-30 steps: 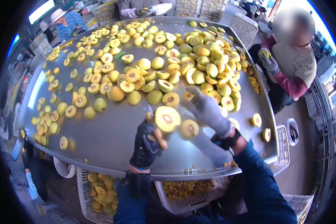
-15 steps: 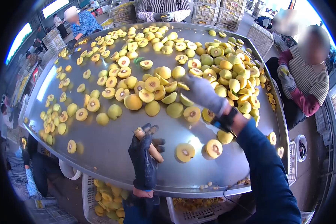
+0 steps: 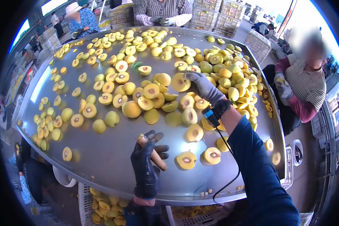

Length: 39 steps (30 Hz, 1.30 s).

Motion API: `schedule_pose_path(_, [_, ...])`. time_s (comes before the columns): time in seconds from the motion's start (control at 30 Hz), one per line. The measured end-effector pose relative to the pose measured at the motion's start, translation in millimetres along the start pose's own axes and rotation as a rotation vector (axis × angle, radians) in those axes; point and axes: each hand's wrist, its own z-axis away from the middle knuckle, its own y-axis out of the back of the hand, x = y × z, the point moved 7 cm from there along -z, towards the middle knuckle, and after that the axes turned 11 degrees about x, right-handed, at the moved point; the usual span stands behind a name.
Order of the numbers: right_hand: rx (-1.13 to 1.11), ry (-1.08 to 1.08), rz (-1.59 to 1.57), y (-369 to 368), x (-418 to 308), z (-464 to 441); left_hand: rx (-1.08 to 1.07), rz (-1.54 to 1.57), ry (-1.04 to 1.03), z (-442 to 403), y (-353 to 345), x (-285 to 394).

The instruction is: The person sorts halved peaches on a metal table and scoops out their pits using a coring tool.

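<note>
The gray-gloved right hand [image 3: 205, 87] is now gripping a large yellow fruit half [image 3: 181, 82], where a moment ago it was a blur reaching over the fruit. Its thumb and fingers are closing on the rim, and the cut face with its brownish core is showing. This half is standing out above the middle of the broad metal table [image 3: 135, 165], beside the heap of yellow-green fruit [image 3: 229, 71] that is spreading toward the right edge. So one half is being held apart from the others.

The black-gloved left hand [image 3: 145, 169] is staying near the middle of the near edge, palm partly open, with a brown cylindrical handle [image 3: 157, 159] lying across it. The fingers are curving loosely around the handle rather than clenching; how firmly they are pressing, I cannot tell.

To the right of that hand, two cut halves [image 3: 186, 160] are resting toward the near edge, and another yellow half [image 3: 195, 133] is now lying just beyond them. A thin black cable [image 3: 235, 171] is trailing from the device at the right wrist [image 3: 211, 116] down to the near edge.
</note>
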Motion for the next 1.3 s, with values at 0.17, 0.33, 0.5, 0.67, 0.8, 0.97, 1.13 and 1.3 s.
schedule_pose_path(0.17, [-0.213, -0.104, -0.569, -8, -6, 83, -0.039, -0.072, -0.093, 9, -5, -5])
schedule_pose_path(0.33, [0.208, 0.088, -0.044, 51, -15, 165, -0.073, -0.009, -0.088, 20, -12, -8])
schedule_pose_path(0.5, [0.854, 0.528, 0.55, 238, -56, 255, -0.104, -0.058, -0.079, 21, -12, -9])
schedule_pose_path(0.67, [0.959, 0.485, 1.418, 254, -72, 255, -0.087, -0.044, -0.122, 21, -12, -2])
schedule_pose_path(0.8, [0.441, 0.775, 1.157, 48, -53, 167, 0.022, 0.024, -0.168, 11, 1, 0])
schedule_pose_path(0.97, [-0.034, 1.197, 1.267, -177, -2, 90, 0.098, 0.017, -0.215, -4, 25, -1])
schedule_pose_path(1.13, [-0.131, 0.987, 1.58, -210, 59, 37, 0.069, -0.156, -0.36, -2, 32, 5])
schedule_pose_path(1.3, [-0.284, 0.379, 1.01, -171, 23, 97, 0.1, 0.133, -0.2, 1, 41, 10])
